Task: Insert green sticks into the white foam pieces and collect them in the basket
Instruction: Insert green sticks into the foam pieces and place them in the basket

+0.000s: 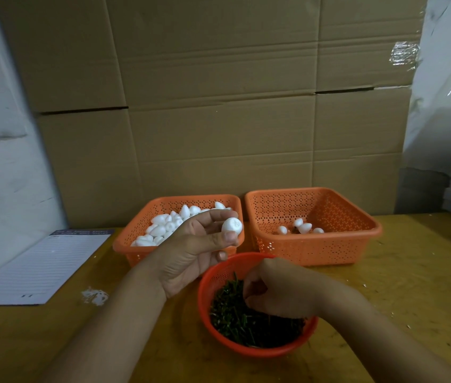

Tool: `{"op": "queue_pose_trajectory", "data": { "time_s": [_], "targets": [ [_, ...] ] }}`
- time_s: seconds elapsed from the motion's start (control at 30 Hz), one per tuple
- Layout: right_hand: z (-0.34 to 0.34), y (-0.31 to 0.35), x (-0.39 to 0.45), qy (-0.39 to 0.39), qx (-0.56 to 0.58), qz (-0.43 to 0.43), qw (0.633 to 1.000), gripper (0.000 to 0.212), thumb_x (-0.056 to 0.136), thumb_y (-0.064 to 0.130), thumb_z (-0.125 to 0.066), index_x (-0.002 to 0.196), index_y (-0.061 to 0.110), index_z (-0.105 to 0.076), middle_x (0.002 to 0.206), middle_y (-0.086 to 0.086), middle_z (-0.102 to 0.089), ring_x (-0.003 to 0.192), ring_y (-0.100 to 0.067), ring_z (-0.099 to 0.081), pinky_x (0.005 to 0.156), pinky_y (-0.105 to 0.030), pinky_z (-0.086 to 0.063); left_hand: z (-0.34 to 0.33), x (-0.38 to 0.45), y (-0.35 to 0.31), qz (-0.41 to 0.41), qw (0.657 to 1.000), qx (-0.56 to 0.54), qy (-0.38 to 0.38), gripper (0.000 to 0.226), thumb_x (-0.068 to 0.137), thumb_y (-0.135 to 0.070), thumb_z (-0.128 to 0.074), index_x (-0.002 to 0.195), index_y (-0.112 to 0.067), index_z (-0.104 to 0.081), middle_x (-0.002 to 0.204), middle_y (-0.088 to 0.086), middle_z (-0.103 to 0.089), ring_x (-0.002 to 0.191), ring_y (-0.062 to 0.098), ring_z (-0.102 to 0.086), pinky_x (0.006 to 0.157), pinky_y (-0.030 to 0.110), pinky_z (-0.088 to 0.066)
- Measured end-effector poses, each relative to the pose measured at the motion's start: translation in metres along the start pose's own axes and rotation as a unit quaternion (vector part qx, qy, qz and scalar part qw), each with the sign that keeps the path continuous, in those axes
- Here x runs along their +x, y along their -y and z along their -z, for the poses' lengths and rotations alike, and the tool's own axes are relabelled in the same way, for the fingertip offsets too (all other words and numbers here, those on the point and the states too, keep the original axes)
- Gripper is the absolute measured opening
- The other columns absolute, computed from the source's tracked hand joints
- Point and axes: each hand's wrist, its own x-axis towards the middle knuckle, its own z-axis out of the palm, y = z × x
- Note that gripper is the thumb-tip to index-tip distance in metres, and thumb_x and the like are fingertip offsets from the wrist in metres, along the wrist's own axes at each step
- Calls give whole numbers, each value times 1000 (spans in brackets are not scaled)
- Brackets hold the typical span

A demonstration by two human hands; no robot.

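My left hand [191, 252] is raised over the table and pinches a white foam piece [231, 225] between thumb and fingers. Behind it an orange basket [125, 246] holds several white foam pieces [163, 226]. To its right a second orange basket [312, 246] holds a few foam pieces [303, 228], some with sticks in them. My right hand [277, 288] reaches with curled fingers into a round red bowl [205, 305] full of green sticks [246, 324]; whether it holds a stick is hidden.
Everything rests on a yellow wooden table [412, 299]. A lined notepad [39, 266] lies at the left, with white foam crumbs [94, 296] beside it. Stacked cardboard boxes [219, 106] form a wall right behind the baskets.
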Motion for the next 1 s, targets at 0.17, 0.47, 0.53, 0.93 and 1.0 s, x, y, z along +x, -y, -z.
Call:
{"op": "queue_pose_trajectory", "data": {
  "time_s": [0.17, 0.47, 0.53, 0.93, 1.0],
  "targets": [
    [3, 3, -1, -29, -1, 5, 1000, 16, 93, 21, -60, 100, 21, -75, 99, 6, -73, 84, -5, -63, 68, -16, -50, 4, 1, 2, -3, 1000, 13, -10, 47, 63, -23, -95, 107, -22, -78, 97, 0, -72, 91, 12, -69, 70, 24, -54],
    [3, 3, 0, -59, 20, 10, 998, 13, 91, 21, -61, 94, 20, -74, 83, 10, -68, 70, 0, -60, 59, -11, -43, 6, 1, 3, -1, 999, 27, -25, 46, 68, -29, -91, 111, -22, -76, 100, -1, -70, 88, 11, -66, 71, 26, -53],
    [3, 3, 1, -68, 29, 7, 997, 13, 92, 22, -61, 92, 19, -73, 79, 11, -67, 68, -1, -60, 58, -12, -43, 6, 1, 3, 1, 999, 30, -29, 40, 74, -29, -85, 112, -22, -76, 99, -1, -69, 87, 11, -65, 70, 26, -53],
    [12, 4, 2, -207, 243, -18, 948, 10, 101, 17, -55, 99, 21, -64, 65, 3, -65, 53, -2, -56, 53, -23, -47, 9, 1, 4, -11, 998, 24, -60, 31, 72, -38, -84, 102, -29, -78, 96, -2, -72, 81, 9, -66, 63, 23, -51],
    [14, 6, 2, -235, 274, -21, 932, 13, 100, 14, -57, 101, 24, -65, 67, 6, -65, 58, -5, -58, 58, -28, -50, 10, 1, 5, -9, 998, 19, -66, 35, 73, -35, -82, 107, -28, -77, 96, -1, -72, 83, 10, -67, 64, 24, -51]
  ]
}}
